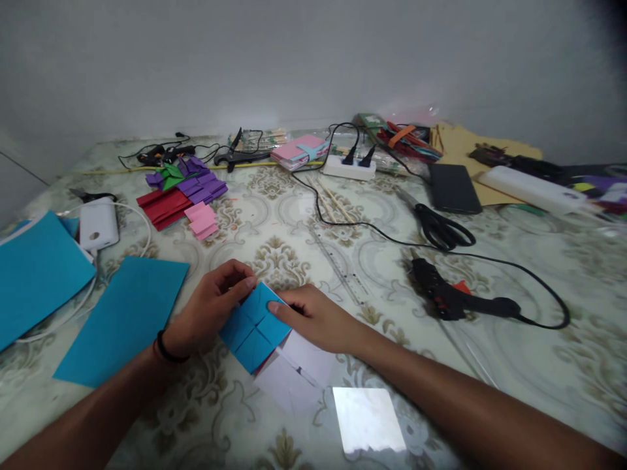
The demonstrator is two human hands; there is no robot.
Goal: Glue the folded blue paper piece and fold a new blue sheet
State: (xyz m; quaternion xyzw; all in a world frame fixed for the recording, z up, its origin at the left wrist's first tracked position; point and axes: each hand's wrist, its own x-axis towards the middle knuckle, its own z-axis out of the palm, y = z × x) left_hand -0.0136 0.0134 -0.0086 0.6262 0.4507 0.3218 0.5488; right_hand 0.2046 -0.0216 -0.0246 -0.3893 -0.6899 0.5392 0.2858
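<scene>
A small blue folded paper [255, 329] with crease lines is held between both hands above the patterned table. My left hand [214, 301] grips its upper left edge, thumb near the top corner. My right hand [313, 316] pinches the right corner, thumb on top and fingers underneath. Beneath it, a pale sheet with a dark mark [298, 372] shows at the lower right. A larger blue sheet [125, 320] lies left of my left hand.
A hot glue gun [455, 297], black scissors [438, 225] and a clear ruler [340, 264] lie to the right. Red folded paper [164, 205], pink paper [202, 220], a white power bank [98, 223] and a power strip [349, 168] are further back. A black cable crosses the table.
</scene>
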